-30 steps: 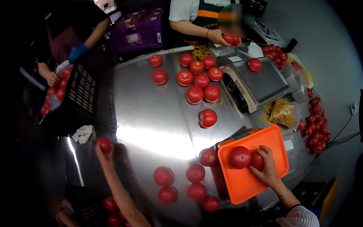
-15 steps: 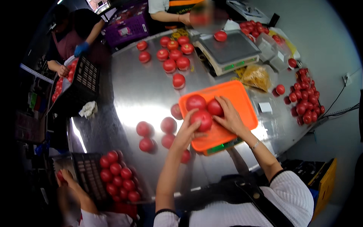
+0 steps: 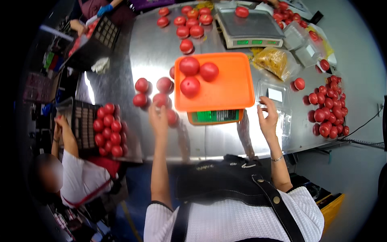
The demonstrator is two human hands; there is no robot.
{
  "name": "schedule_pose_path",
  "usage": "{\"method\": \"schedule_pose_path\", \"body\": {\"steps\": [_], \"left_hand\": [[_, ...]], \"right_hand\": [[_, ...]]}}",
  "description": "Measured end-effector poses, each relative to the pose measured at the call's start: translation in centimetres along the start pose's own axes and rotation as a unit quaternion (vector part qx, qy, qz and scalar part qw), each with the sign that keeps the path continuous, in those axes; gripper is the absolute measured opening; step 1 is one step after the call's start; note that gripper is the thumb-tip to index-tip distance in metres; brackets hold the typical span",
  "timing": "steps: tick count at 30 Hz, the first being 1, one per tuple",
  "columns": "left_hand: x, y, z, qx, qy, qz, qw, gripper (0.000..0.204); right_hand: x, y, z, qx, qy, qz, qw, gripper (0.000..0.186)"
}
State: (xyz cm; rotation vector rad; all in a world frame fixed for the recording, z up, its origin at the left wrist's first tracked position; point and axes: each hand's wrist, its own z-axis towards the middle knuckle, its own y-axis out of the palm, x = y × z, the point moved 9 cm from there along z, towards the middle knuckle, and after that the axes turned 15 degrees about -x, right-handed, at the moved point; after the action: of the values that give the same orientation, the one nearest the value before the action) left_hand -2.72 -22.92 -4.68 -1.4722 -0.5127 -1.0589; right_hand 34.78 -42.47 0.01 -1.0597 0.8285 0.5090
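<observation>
Three red tomatoes [image 3: 190, 86] sit at the left side of the orange tray [image 3: 225, 90], which rests on a small scale [image 3: 215, 116] with a green display. To the left of the tray, my left hand [image 3: 158, 120] reaches over the table, slightly blurred, fingers apart at the near edge of a loose tomato [image 3: 161, 99]. I cannot tell whether it touches that tomato. My right hand [image 3: 269, 119] hovers to the right of the tray, thumb and fingers apart and nothing between them. Beside it lies a clear plastic box [image 3: 285, 108] with a white card [image 3: 275, 95].
A second scale [image 3: 252, 30] with one tomato stands at the back, near a bag of yellow bands [image 3: 274, 60]. Piled tomatoes [image 3: 328, 109] lie at the right. Co-workers handle tomatoes at black crates [image 3: 82, 121] on the left. More tomatoes [image 3: 108, 131] sit by the near crate.
Both hands have let go of the tomatoes in the tray and parted, the left toward the loose tomatoes, the right toward the clear box. The view has shifted.
</observation>
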Motion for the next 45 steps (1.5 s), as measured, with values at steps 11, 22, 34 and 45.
{"method": "schedule_pose_path", "body": {"steps": [11, 22, 34, 45], "left_hand": [[-3.8, 4.7, -4.9, 0.035, -0.077, 0.163, 0.983, 0.091], [-7.2, 3.4, -1.6, 0.082, -0.099, 0.146, 0.981, 0.094], [-8.6, 2.1, -7.8, 0.063, -0.149, -0.060, 0.985, 0.071], [-14.6, -13.0, 4.3, 0.264, -0.167, 0.067, 0.948, 0.071]], "right_hand": [[-1.2, 1.0, 0.7, -0.051, -0.034, 0.023, 0.998, 0.025], [-9.9, 11.9, 15.5, -0.158, -0.203, -0.094, 0.962, 0.036], [-8.0, 24.4, 27.5, -0.360, -0.130, -0.098, 0.919, 0.066], [9.8, 24.3, 36.9, -0.315, 0.046, -0.230, 0.920, 0.076]]}}
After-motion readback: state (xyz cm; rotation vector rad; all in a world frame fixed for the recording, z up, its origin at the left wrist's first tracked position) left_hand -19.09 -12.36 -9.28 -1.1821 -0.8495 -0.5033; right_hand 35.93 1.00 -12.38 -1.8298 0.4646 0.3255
